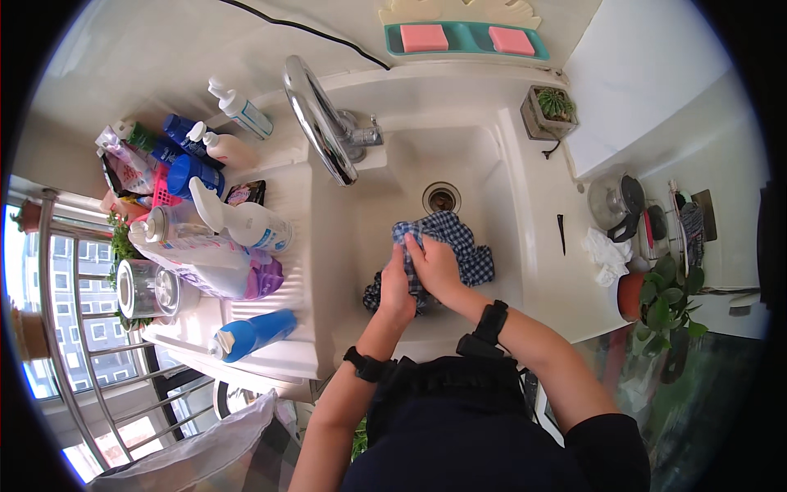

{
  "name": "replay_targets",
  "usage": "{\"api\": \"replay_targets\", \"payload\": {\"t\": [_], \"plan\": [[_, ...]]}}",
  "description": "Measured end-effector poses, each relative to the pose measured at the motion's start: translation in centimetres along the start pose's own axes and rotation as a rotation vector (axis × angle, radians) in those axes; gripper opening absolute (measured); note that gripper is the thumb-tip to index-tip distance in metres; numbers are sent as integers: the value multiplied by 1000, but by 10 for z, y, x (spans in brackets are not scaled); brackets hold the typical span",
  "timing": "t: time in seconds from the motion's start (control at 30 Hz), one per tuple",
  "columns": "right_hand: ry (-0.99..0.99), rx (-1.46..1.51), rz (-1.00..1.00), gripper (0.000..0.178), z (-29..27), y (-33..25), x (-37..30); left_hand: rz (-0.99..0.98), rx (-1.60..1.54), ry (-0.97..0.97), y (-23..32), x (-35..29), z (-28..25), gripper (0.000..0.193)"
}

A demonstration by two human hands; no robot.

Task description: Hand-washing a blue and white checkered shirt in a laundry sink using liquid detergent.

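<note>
A dark blue and white checked cloth garment (pixel 447 231) lies bunched in the white sink basin (pixel 504 283); its exact kind is hidden by the folds. My left hand (pixel 397 285) and my right hand (pixel 436 266) are side by side over it, thumbs up. Both are closed around a bunched part of the fabric, which pokes up between and beyond the thumbs. The rest of the cloth spreads to either side, below the hands. Just beyond it shows the round metal drain (pixel 443 198). A black band circles each wrist.
A chrome faucet (pixel 316 123) arches over the basin's far left. On the ribbed left ledge stand a white spray bottle (pixel 258 228), a blue bottle (pixel 256 334) and several other bottles. Pink soaps (pixel 424 38) sit in a teal tray behind. A potted cactus (pixel 554 103) stands far right.
</note>
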State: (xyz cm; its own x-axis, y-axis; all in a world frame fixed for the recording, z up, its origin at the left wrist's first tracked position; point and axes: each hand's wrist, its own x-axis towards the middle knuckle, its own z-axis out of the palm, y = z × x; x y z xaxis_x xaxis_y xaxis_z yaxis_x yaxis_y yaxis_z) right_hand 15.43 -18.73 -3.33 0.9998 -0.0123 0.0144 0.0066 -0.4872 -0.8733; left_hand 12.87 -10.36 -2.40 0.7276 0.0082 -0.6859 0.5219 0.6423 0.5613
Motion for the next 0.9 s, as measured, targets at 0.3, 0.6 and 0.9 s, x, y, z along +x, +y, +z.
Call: {"api": "replay_targets", "payload": {"t": [0.3, 0.6, 0.9], "plan": [[-100, -46, 20, 47, -4, -20, -5, 33, 85, 231, 14, -14, 9, 30], [-122, -132, -30, 46, -11, -27, -16, -80, -145, 67, 11, -16, -7, 32], [-64, -91, -126, 44, 3, -17, -30, -143, -260, 71, 32, -15, -26, 29]]}}
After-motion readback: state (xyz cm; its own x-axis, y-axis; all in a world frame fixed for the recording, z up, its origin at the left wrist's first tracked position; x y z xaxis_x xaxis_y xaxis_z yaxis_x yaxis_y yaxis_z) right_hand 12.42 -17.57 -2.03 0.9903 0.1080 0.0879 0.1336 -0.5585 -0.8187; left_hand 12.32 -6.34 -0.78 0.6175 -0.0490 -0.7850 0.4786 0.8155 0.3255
